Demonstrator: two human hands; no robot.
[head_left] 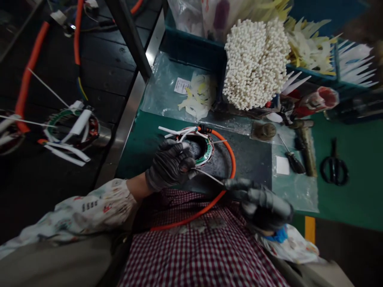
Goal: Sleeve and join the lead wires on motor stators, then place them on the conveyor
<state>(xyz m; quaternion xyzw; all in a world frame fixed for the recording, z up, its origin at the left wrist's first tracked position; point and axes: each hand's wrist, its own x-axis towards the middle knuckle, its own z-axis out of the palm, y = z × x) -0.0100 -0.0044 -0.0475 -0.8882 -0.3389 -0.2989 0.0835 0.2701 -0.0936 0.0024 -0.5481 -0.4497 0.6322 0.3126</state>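
Note:
A ring-shaped motor stator (208, 150) with a green circuit board, copper windings and white sleeves lies at the front of the green bench. My left hand (172, 163), in a dark glove, is closed on its near left rim. An orange cable (231, 159) leaves the stator's far side and curves round to the right, then down over my apron. My gloved right hand (260, 201) pinches the end of a thin white cord (211, 176), which runs taut from beside my left fingers. The right fingers are slightly blurred.
A thick bundle of white cords (254, 63) stands at the back, beside bins of yellowish strips (311, 48). To the right lie a screwdriver (291, 157), a hammer (306, 147) and black scissors (334, 165). Another stator (72, 123) sits on the dark surface at left.

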